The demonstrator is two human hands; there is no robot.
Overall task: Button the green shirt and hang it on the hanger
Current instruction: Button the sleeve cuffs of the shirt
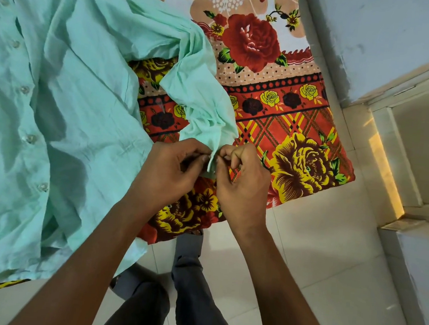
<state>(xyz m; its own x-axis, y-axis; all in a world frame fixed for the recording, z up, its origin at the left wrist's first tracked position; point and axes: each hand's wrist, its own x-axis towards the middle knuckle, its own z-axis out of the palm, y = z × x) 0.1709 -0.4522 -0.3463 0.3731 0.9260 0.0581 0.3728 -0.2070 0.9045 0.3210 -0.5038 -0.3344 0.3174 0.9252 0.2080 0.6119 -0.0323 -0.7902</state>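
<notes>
Floral bedsheet [277, 111], one green shirt [71, 98], two hands pinching cuff [212, 159]

A home bedroom: a bed draped in a bold rose-print sheet [279, 95] (reds, yellows, browns) stands beside a pale painted wall [375, 33] on a light tiled floor [316, 262].

The green shirt [66, 97] is lying spread on a floral bedsheet [277, 111], its front buttons [31, 138] fastened. The left hand [171, 171] and right hand [242, 183] are pinching the sleeve cuff [212, 159] between their fingers [204, 158], just over the bed's edge above the tiled floor [329, 263].
</notes>
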